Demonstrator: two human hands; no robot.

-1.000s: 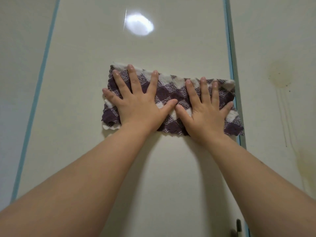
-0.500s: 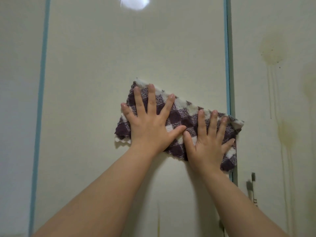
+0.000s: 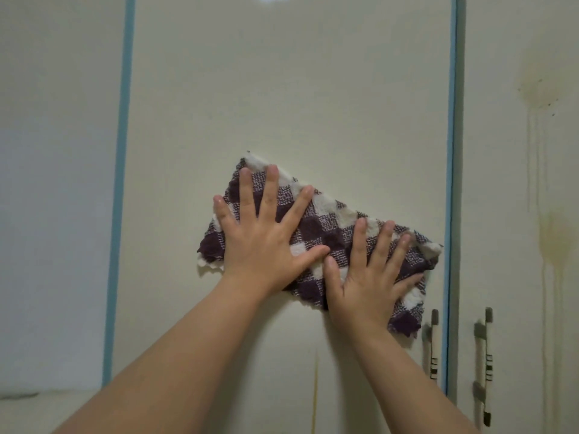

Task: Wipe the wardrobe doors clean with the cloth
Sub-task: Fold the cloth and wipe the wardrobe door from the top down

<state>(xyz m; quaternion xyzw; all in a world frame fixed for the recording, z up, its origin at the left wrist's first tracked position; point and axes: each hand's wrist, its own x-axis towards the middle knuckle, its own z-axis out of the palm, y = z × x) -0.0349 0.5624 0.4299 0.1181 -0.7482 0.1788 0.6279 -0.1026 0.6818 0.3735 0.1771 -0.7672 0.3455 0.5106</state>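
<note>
A purple and white checked cloth (image 3: 326, 228) lies flat against the cream wardrobe door (image 3: 282, 89), tilted with its right end lower. My left hand (image 3: 263, 233) presses on its left half with fingers spread and straight. My right hand (image 3: 369, 274) presses on its right half the same way, thumb touching the left thumb. The cloth's right end sits close to the door's blue right edge (image 3: 451, 151).
A neighbouring door (image 3: 517, 183) on the right carries yellowish stains and drip marks (image 3: 551, 239). Two vertical handles (image 3: 434, 346) (image 3: 485, 364) flank the gap at lower right. A blue strip (image 3: 120, 183) marks the door's left edge. A thin yellow drip (image 3: 314, 386) runs below the cloth.
Both hands have slid the cloth down the door and tilted it, right end lower. The handles have come into view at lower right.
</note>
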